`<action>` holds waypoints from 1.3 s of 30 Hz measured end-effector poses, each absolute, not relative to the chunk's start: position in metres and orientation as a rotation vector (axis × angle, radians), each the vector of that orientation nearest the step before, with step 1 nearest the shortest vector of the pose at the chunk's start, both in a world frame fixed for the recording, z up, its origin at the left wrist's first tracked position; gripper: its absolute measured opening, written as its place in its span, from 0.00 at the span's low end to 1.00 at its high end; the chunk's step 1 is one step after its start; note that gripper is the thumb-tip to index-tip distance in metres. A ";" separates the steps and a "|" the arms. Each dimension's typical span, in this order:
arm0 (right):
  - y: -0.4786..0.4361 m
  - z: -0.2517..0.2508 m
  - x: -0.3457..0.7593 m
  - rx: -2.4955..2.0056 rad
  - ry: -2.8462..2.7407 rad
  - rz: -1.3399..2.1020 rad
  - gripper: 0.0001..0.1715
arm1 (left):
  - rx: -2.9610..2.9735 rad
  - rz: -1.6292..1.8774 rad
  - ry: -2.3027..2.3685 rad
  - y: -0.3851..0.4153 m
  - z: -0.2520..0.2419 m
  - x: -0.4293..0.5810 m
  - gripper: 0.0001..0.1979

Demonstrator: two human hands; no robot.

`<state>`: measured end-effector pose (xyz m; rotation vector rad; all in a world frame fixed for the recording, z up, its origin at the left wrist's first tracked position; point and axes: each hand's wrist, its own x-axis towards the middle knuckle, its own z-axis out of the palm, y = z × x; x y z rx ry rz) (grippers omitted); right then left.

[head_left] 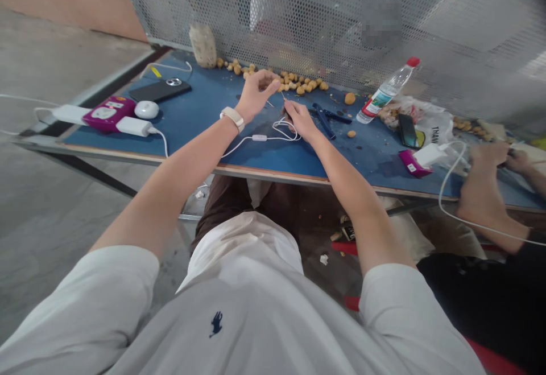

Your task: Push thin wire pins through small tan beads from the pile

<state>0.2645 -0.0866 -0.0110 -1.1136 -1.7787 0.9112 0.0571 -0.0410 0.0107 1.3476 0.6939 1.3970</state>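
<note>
My right hand (300,120) is closed on a thin white earphone-like cable (284,130), and a short thin end sticks up from its fingertips. Loops of the cable hang by the palm, and a small white inline piece (259,137) lies along it near the table's front edge. Just to the left, my left hand (257,95) is raised with thumb and fingers bent together above that thin end; what they pinch is too small to tell. A white band (232,118) circles the left wrist. Blue-handled pliers (326,119) rest open beside my right hand.
Small tan round pieces (302,82) line the back of the blue table (191,130). Left are a jar (203,46), a black phone (160,90) and a purple power block (110,114). Right stand a water bottle (388,91) and a co-worker's blurred hands (490,156).
</note>
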 end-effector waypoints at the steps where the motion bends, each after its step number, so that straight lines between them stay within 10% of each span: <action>1: -0.087 -0.010 0.264 -1.116 -1.779 0.912 0.55 | 1.329 1.393 0.686 -0.042 0.012 0.057 0.17; 22: -0.083 -0.012 0.266 -1.119 -1.802 0.943 0.59 | 1.828 1.599 0.886 -0.014 0.005 0.050 0.50; 39: -0.069 -0.026 0.275 -1.150 -1.778 0.850 0.52 | 2.002 1.546 0.866 -0.023 0.008 0.044 0.14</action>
